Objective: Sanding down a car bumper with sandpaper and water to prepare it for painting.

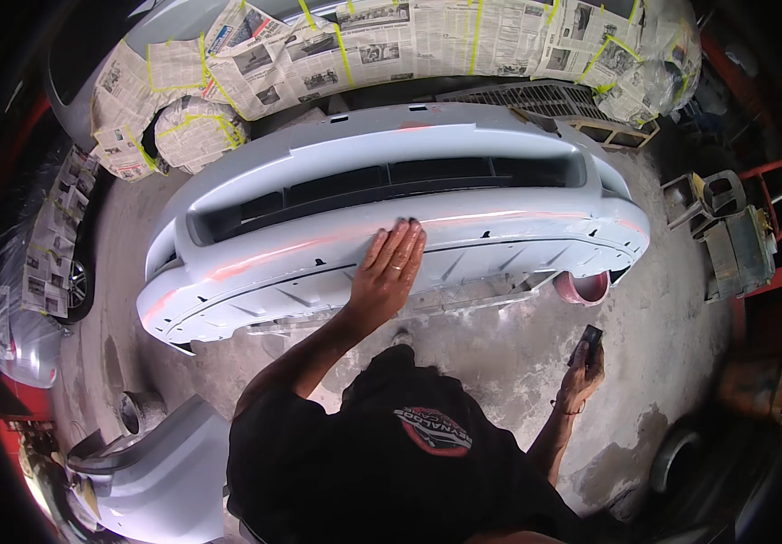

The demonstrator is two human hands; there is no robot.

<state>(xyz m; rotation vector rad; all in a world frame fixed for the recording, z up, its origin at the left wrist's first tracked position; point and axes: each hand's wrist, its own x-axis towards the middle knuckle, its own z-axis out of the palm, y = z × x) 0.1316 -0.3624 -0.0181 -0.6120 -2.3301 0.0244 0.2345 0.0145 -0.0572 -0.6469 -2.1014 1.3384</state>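
A pale blue-grey car bumper (318, 243) lies across the middle, with reddish sanded patches along its front ridge. My left hand (391, 267) rests flat on that ridge, fingers stretched out and close together, a ring on one of them. To the right, away from the bumper, my right hand (581, 374) is closed round a small dark block (591, 337), which looks like a sanding block. A reddish round tub (583, 288) stands under the bumper's right end.
Behind the bumper is a car masked with newspaper (427, 41) and yellow tape. Another masked car with a dark wheel (77, 286) stands at left. A second grey bumper (155, 471) lies at lower left. Metal parts (726, 227) are stacked at right on the concrete floor (518, 363).
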